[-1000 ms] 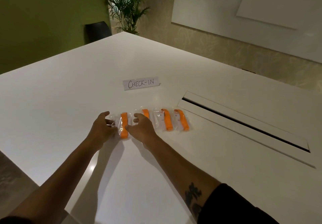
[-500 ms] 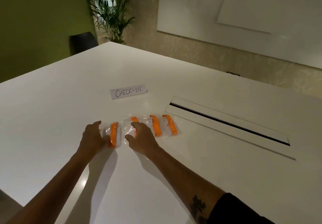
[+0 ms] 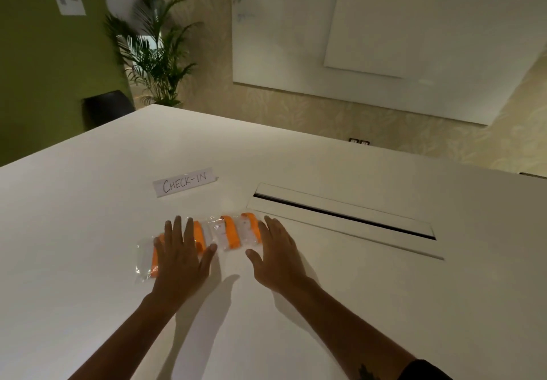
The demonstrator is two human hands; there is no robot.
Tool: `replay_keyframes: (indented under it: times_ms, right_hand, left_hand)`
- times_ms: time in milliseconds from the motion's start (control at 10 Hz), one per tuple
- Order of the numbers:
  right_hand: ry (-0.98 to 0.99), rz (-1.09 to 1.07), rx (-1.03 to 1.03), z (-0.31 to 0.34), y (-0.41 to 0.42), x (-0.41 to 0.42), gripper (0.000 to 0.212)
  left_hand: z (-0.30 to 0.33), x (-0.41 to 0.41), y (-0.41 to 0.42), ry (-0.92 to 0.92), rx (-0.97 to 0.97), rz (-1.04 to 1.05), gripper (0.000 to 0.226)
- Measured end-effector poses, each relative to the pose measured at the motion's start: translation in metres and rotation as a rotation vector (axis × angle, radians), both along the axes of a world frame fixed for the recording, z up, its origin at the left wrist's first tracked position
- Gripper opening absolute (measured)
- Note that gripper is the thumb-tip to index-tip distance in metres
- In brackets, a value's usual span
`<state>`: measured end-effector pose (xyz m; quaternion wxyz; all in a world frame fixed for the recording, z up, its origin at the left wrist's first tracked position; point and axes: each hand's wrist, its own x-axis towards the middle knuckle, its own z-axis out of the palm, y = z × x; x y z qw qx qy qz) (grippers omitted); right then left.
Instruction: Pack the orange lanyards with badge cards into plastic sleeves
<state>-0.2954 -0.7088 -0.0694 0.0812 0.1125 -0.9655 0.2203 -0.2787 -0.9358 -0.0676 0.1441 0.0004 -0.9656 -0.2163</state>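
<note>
Several clear plastic sleeves, each with an orange lanyard and badge card inside, lie in a row on the white table [image 3: 88, 261]. My left hand [image 3: 181, 257] rests flat, fingers spread, over the leftmost sleeve [image 3: 145, 261] and the one beside it [image 3: 199, 236], hiding much of both. Two more sleeves, one [image 3: 228, 233] in the middle and one [image 3: 250, 226] at the right end, lie between my hands. My right hand [image 3: 276, 257] lies flat and open on the table, touching the right end of the row. Neither hand grips anything.
A paper strip reading CHECK-IN [image 3: 185, 182] lies beyond the sleeves. A long cable slot with a flap [image 3: 343, 217] runs across the table to the right. Past the far table edge stand a dark bin [image 3: 108, 107] and a potted palm [image 3: 157, 54].
Both hands have let go of the sleeves they pinched and now lie flat and spread, the left on top of the left sleeves, the right moved to the row's right end. The camera tilted up.
</note>
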Motion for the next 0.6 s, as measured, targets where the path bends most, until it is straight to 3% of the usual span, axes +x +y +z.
replay_keyframes:
  times_ms: [300,600]
  right_hand:
    - [0.044,-0.089,0.085,0.007,0.103,0.031,0.076]
    - [0.097,-0.131,0.109,0.027,0.164,0.046,0.079]
  left_hand:
    - [0.005,0.035,0.077,-0.012,-0.071,-0.049,0.114]
    - [0.028,0.042,0.117,0.128,-0.113,-0.09,0.093]
